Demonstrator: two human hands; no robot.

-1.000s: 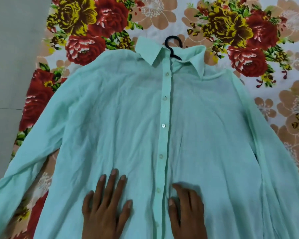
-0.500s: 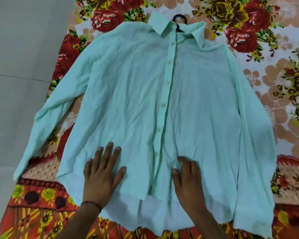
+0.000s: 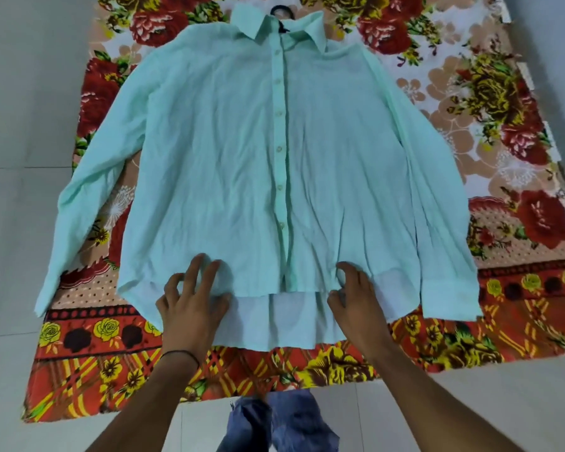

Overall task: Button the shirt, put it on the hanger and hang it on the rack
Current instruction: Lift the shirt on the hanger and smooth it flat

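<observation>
A mint-green long-sleeved shirt (image 3: 229, 151) lies flat, front up and sleeves spread, on a floral blanket (image 3: 503, 132). Its button placket (image 3: 279, 148) runs closed down the middle. The black hook of a hanger (image 3: 282, 10) sticks out above the collar; the rest of the hanger is hidden inside the shirt. My left hand (image 3: 191, 301) sits at the front hem left of the placket, with bent fingers on the cloth and the thumb at the hem edge. At the hem right of the placket, my right hand (image 3: 351, 288) pinches the fabric the same way.
The blanket lies on a pale tiled floor (image 3: 23, 132) that shows on the left and in front. My blue-trousered legs (image 3: 281, 422) are at the bottom edge. No rack is in view.
Both hands have slid down the shirt front from lying flat to the hem, and their fingers have curled onto the cloth. The camera has pulled back and shows the whole shirt.
</observation>
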